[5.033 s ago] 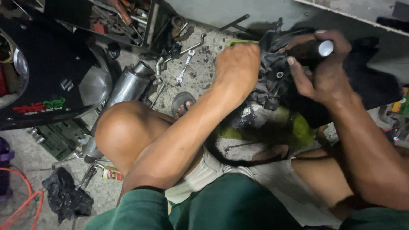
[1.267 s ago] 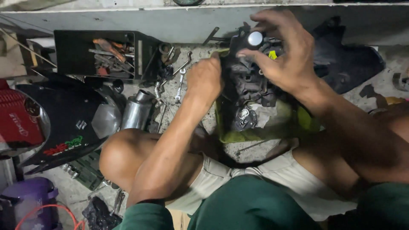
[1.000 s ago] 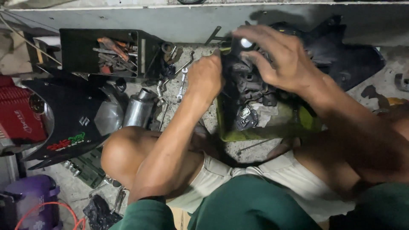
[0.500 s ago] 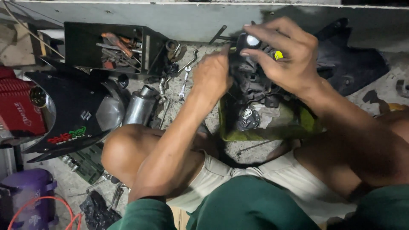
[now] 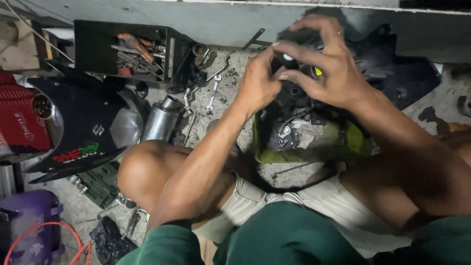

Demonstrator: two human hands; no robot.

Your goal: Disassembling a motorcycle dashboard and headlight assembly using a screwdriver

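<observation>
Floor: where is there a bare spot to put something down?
Bare concrete lies between the spanner and the left hand. Another patch sits right of the black cover. It is crowded in the toolbox and the green tray.

Black part [image 5: 294,98]: matt, grimy plastic. Black fairing [image 5: 83,122]: glossy plastic; cylinder [image 5: 159,122]: dull brushed metal. Floor [image 5: 230,93]: rough, speckled concrete.

The light is dim and cool, falling from above and slightly ahead. It picks out the pale concrete floor [image 5: 230,105] and puts a soft sheen on the metal cylinder [image 5: 161,120]. The black tool tray [image 5: 122,51] and the dark machine part [image 5: 294,105] sink into shadow. Fine detail is smeared and grainy, and the right hand [image 5: 324,64] looks slightly blurred.
</observation>
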